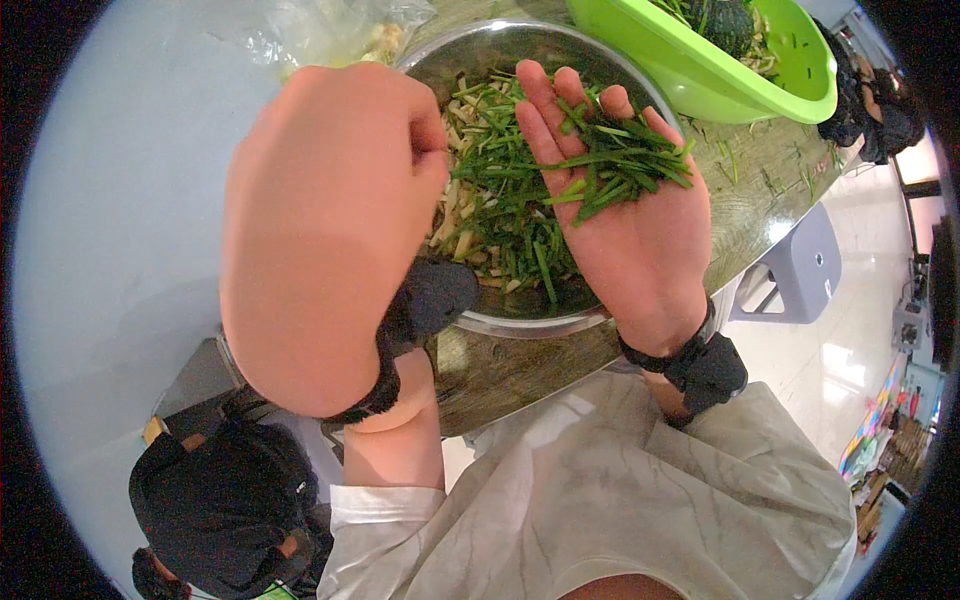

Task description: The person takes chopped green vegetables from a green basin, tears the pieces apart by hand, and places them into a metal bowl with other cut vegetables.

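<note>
My right hand (pixel 640 200) is palm up over the right part of a steel bowl (pixel 545 328), its fingers spread and slightly bent. Cut green stems (pixel 625 165) lie loose across that palm and fingers. Close to the camera, my left hand (pixel 330 200) hangs at the bowl's left side with its fingers curled; whatever its fingertips hold, if anything, is hidden. More green pieces mixed with pale strips (pixel 495 215) fill much of the bowl. Both wrists wear black bands.
A bright green basket (pixel 700 85) with greens and a dark round item stands at the upper right of the wooden table (pixel 490 375). A clear plastic bag (pixel 335 35) lies at the upper left. A grey stool (pixel 800 265) and black bag (pixel 225 500) flank the table.
</note>
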Demonstrator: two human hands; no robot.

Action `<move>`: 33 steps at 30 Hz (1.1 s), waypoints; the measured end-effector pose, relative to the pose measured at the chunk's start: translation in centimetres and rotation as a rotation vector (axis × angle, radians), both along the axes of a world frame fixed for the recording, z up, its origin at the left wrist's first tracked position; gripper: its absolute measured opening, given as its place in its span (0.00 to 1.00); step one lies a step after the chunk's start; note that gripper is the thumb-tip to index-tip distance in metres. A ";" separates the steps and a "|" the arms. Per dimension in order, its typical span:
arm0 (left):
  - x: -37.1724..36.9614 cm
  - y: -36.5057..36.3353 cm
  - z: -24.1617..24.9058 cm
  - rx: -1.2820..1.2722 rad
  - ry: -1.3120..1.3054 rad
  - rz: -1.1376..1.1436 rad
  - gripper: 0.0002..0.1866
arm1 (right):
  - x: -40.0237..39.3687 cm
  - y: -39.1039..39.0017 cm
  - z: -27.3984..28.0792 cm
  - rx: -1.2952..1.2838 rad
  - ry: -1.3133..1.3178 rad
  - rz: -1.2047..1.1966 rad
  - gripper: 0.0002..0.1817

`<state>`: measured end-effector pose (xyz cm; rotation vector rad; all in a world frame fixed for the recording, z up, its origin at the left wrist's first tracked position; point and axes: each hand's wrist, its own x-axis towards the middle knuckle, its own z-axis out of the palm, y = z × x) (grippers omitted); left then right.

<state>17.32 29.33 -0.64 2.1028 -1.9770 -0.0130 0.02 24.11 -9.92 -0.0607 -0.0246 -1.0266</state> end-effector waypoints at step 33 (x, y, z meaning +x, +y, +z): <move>0.1 1.3 0.2 -0.153 0.008 -0.236 0.12 | -0.1 0.0 0.2 0.046 -0.017 0.009 0.18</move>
